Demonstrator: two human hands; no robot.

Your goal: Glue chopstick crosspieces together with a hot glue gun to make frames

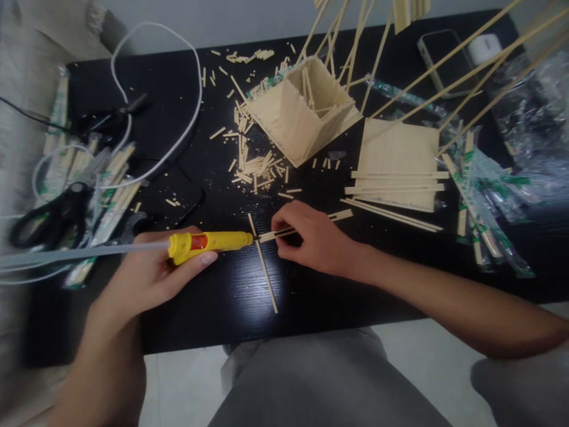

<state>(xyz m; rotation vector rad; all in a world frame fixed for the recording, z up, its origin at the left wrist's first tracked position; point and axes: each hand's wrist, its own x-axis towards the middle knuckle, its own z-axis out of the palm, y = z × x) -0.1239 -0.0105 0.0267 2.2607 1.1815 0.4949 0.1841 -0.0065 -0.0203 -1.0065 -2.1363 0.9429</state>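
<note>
My left hand [162, 267] grips a yellow hot glue gun [208, 245], with a long translucent glue stick [111, 251] running out of its back end to the left. The gun's nozzle tip meets the end of a pair of chopsticks [341, 215] that my right hand [311, 237] pinches between thumb and fingers. A dark gap shows between the two sticks, and part of them is hidden behind my fingers. Under the nozzle, a single thin wooden stick [267, 276] lies on the black table, pointing toward my lap.
A box of glued sticks [311, 112] stands at the back, cut pieces [258, 166] scattered beside it. Flat stick panel [395, 154] to the right holds loose sticks. Wrapped chopsticks [484, 201], black scissors [57, 216], a white cable [198, 65] and a phone [444, 56] lie around.
</note>
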